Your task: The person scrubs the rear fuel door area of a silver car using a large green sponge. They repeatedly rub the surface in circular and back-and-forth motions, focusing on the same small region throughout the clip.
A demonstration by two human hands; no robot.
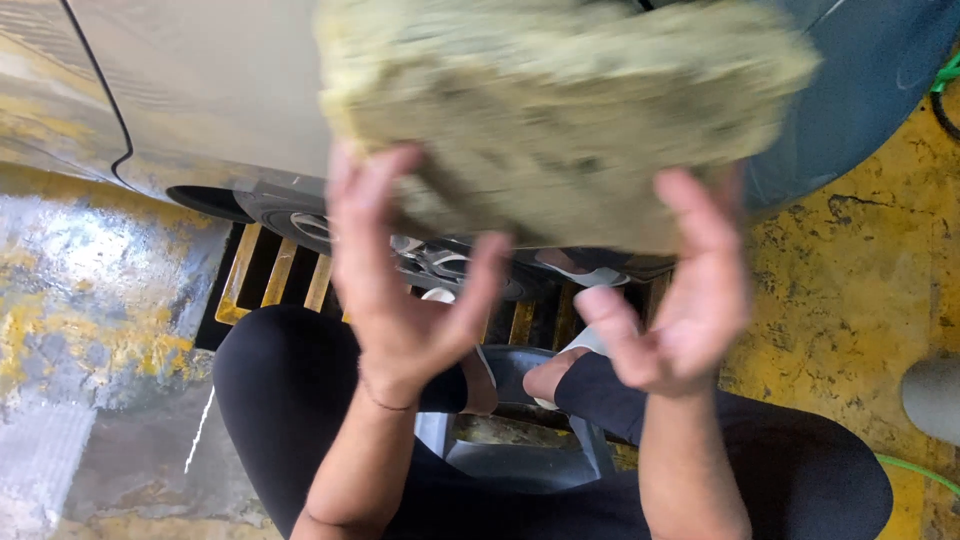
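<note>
Resting loosely against spread fingertips, the yellow-green wash cloth hung just above both grips, blurred. The left hand and right hand were open, palms facing, neither clamped on it. Such slack contact could let it drop toward the floor grate below, beside the car wheel.

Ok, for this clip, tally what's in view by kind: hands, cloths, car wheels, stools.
Hands: 2, the left hand and the right hand, both raised under the cloth
Shaggy yellow-green wash cloth: 1, blurred
Car wheel: 1, partly hidden
Grey stool under the person: 1
Total: 5
</note>
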